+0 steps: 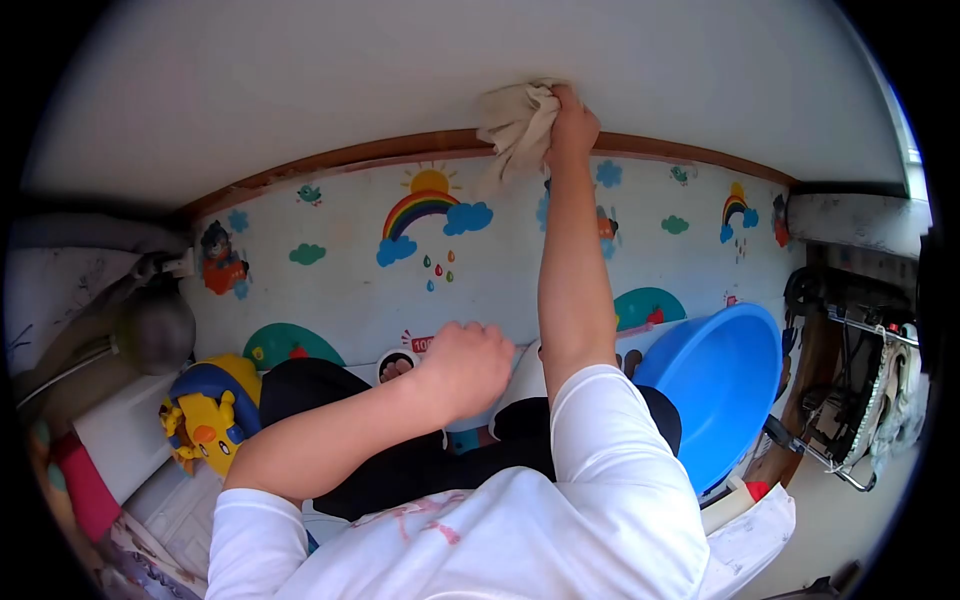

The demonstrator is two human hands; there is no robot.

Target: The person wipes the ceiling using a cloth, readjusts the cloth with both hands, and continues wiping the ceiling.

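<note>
- White surface (300, 90), ten to two o'clock, open beyond wooden trim (430, 143)
- Right hand (575, 125) grasps cloth (520, 118), one o'clock
- Left hand (468, 370) clenched (palm hidden), six o'clock

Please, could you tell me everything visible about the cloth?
The cloth is plain cream-beige and looks like soft fabric. It is bunched and creased, gripped in the right hand, with loose folds hanging beside it. In view it overlaps the brown strip and white surface; whether it touches either is hard to tell.

A blue basin (722, 395) at right, a yellow duck-faced toy (206, 425) at left
</note>
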